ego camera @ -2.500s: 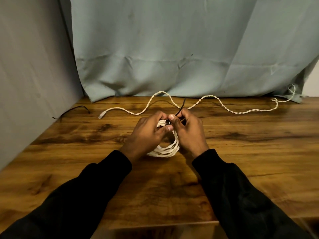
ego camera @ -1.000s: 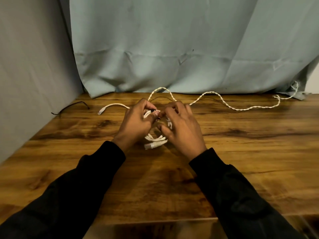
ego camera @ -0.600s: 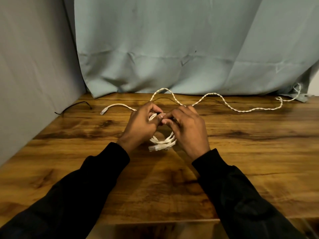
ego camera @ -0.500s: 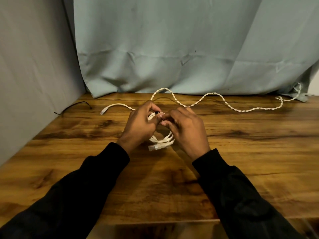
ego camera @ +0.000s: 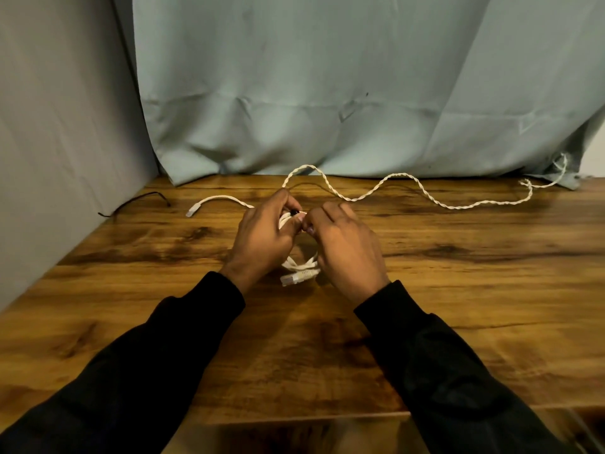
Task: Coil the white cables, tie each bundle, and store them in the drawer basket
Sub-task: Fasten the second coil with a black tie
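Curtain (ego camera: 327, 86) hangs behind the table (ego camera: 458, 306), its hem on the back edge; a grey panel (ego camera: 59, 126) closes the left side. Plain backdrop, probably to keep the work area easy to read.

Table: wood grain. No drawer or basket in view, so storing is a later step, by my reading.

Loose cable (ego camera: 425, 199), white and twisted, snakes along the back of the table from the far right to behind the hands. One plug end (ego camera: 191, 212) lies at left rear. Looks left out of the way until its turn; not yet coiled. Whether the plug end belongs to that same cable I cannot tell, since the hands hide the join.

Left hand (ego camera: 262, 240) and right hand (ego camera: 347, 250) meet over mid-table, fingers curled in, thumbs and forefingers pinching at the top of the coil (ego camera: 299, 265). The coil sits between the palms, lower loops and a clear plug (ego camera: 294, 278) at the table. Held close so the loops cannot spring apart.

Tie (ego camera: 293, 212): a small dark bit at the pinch point. Likely being cinched round the bundle; whether it is closed I cannot tell.

Black wire (ego camera: 137, 201) lies at far left by the panel, untouched.
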